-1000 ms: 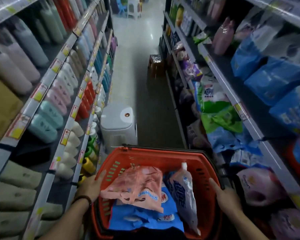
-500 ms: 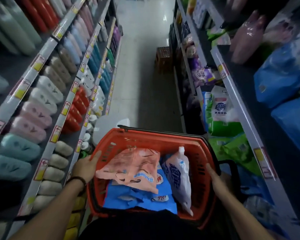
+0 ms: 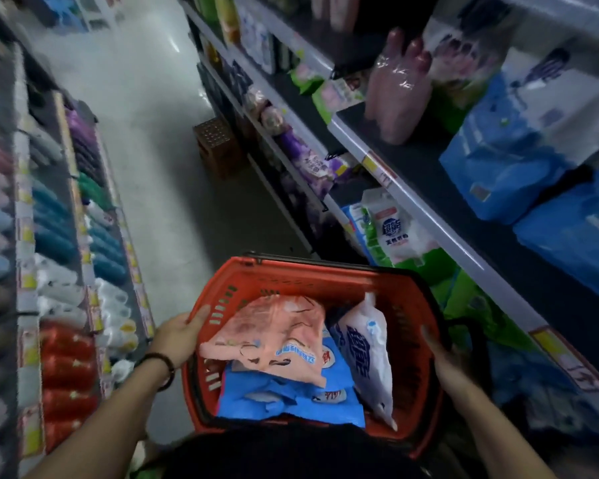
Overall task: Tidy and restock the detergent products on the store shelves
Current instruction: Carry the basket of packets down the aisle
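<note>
Orange basket sits btwn your hands in the aisle: left hand clasps its left rim, right hand its right rim. Pink pouch, blue bag, white refill pouch inside.

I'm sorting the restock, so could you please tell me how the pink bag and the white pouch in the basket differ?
The pink bag lies flat and crumpled on top of the blue bags; the white pouch stands tilted against the basket's right wall. The pink bag is wider; the white pouch is narrower, with bold blue lettering. Both are soft packs.
</note>
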